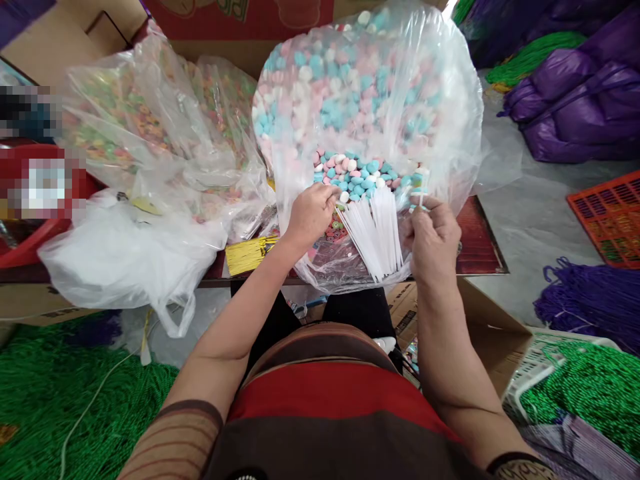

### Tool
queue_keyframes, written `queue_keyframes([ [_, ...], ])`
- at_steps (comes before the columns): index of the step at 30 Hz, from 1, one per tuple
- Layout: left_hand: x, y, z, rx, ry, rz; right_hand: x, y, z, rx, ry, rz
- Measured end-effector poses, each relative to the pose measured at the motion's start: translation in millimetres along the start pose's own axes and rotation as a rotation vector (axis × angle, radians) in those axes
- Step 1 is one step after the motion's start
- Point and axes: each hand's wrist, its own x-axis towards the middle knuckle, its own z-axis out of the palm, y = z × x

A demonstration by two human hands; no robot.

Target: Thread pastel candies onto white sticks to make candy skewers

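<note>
A large clear plastic bag point(440, 127) lies open, full of pink, blue and white tablet candies point(357, 180). Across its near edge rests a bundle of thin white plastic sticks point(375, 237). My left hand point(313, 213) is pinched closed at the bag's mouth, beside the loose candies; what its fingertips hold, if anything, I cannot make out. To the right of the bundle, my right hand point(435, 233) is closed on a slim white stick point(421, 192) that pokes up between thumb and forefinger. Small ring-shaped pieces point(336, 231) show through the plastic below my left hand.
Left of the candies lie a bag of orange and green pieces point(150, 120), a white plastic bag point(130, 247) and yellow twist ties point(245, 255). A red basin point(45, 233) is at far left. Green cords point(90, 393), purple bundles point(575, 100) and an orange crate point(613, 217) surround the table.
</note>
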Motion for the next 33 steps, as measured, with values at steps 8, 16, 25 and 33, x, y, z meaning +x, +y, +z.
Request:
queue_keyframes([
  [8, 83, -17, 67.4, 0.185, -0.097, 0.048, -34, -15, 1, 0.355, -0.033, 0.268],
  [16, 80, -22, 63.0, 0.265, -0.098, -0.003, -38, -5, -7, 0.349, -0.074, 0.280],
  [25, 27, 5, 13.5, -0.647, -0.011, -0.416, -7, -17, 26, 0.185, -0.120, 0.132],
  [33, -40, 32, -4.9, -1.034, -0.078, -0.487, -15, -38, 55, 0.471, -0.245, 0.231],
])
